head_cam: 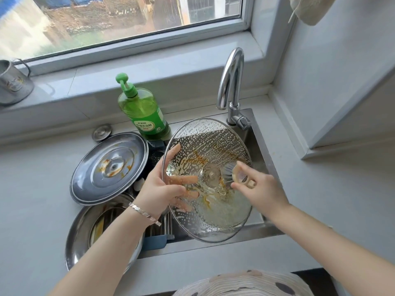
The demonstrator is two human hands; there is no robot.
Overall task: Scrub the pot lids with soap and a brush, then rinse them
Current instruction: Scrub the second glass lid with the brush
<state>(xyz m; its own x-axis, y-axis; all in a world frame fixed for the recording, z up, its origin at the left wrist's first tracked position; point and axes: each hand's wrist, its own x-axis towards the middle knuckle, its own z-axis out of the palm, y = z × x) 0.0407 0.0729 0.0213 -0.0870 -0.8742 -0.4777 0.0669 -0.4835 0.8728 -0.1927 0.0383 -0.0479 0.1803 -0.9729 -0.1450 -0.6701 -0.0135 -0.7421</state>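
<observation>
The left hand (162, 189) is holding the glass lid (213, 142) tilted over the sink (256, 144), gripping it at its left rim; the thumb is lying across the near face, while the fingers (186, 179) are showing through the glass, spread out behind it; a silver bracelet (145, 213) is sitting on that wrist. The right hand (263, 189) is gripping the brush (241, 176), its fingers curled and pinching the pale handle; the dark bristles are pressing on the lid just right of the knob (210, 175) at its middle. Beads of foam are covering the glass, and orange streaks are running across it around the knob and below.

A steel lid (109, 167) with orange stains round its centre is leaning at the sink's left edge, partly over the grey surface (32, 189); a round steel piece (81, 231), lid or pan I cannot tell, is lying just nearer, its far edge tucked under that lid. The green soap bottle (143, 112) is standing upright behind them, close to the glass lid's far rim; a small metal cap (102, 132) is lying just left of the bottle. The curved tap (232, 82) is rising at the sink's back right corner; a metal mug (12, 84) is standing on the windowsill (149, 67) at far left.
</observation>
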